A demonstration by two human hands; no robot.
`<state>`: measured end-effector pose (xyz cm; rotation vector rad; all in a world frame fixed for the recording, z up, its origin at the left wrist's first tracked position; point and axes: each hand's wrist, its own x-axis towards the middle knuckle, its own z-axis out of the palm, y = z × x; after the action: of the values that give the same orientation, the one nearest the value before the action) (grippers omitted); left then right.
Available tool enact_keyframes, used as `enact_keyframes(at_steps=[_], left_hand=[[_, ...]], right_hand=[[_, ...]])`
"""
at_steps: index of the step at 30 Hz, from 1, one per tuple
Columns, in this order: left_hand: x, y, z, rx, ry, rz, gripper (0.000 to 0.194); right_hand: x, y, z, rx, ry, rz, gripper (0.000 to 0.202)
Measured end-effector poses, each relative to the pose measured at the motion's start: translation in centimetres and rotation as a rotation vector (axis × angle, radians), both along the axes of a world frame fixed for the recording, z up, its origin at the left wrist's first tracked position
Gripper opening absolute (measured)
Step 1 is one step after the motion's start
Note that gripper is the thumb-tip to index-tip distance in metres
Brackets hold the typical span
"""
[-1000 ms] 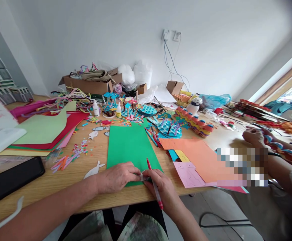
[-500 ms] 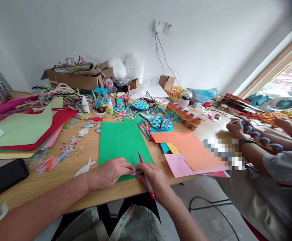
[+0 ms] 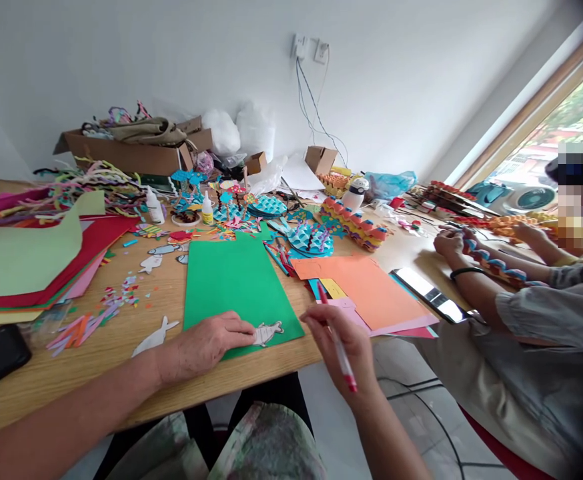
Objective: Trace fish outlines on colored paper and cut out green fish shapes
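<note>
I see the left hand [image 3: 202,347], grip unclear, touching the crosswise paper fish [image 3: 269,333] on the green sheet [image 3: 231,283], the right hand [image 3: 355,343] clamping a pen [image 3: 343,361] off-sheet.

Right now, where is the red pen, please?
In the head view, the red pen is held in the person's right hand, just right of the green sheet and on the near side of the orange sheet.

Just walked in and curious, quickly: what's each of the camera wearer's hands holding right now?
Left hand: touching the paper fish on the green sheet; grip cannot be told.
Right hand: closed, holding a red pen.
</note>
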<state>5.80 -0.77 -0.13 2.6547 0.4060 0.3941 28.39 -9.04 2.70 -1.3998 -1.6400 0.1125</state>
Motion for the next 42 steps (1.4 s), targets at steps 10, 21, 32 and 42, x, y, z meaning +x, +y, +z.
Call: enact_keyframes(at_steps=[10, 21, 32, 42], left_hand=[[-0.1, 0.3, -0.5, -0.006, -0.009, -0.010, 0.036], [2.5, -1.0, 2.2, 0.101, 0.254, 0.201, 0.014], [4.4, -0.5, 1.7, -0.071, 0.312, 0.386, 0.015], [4.0, -0.4, 3.5, -0.071, 0.319, 0.396, 0.022]], right_hand=[[0.9, 0.0, -0.9, 0.025, -0.203, 0.029, 0.009], [-0.9, 1.4, -2.6, -0.307, -0.235, 0.265, 0.028], [-0.9, 1.8, -3.4, -0.354, -0.095, 0.260, 0.032], [-0.7, 1.5, -3.5, -0.353, -0.020, 0.189, 0.024]])
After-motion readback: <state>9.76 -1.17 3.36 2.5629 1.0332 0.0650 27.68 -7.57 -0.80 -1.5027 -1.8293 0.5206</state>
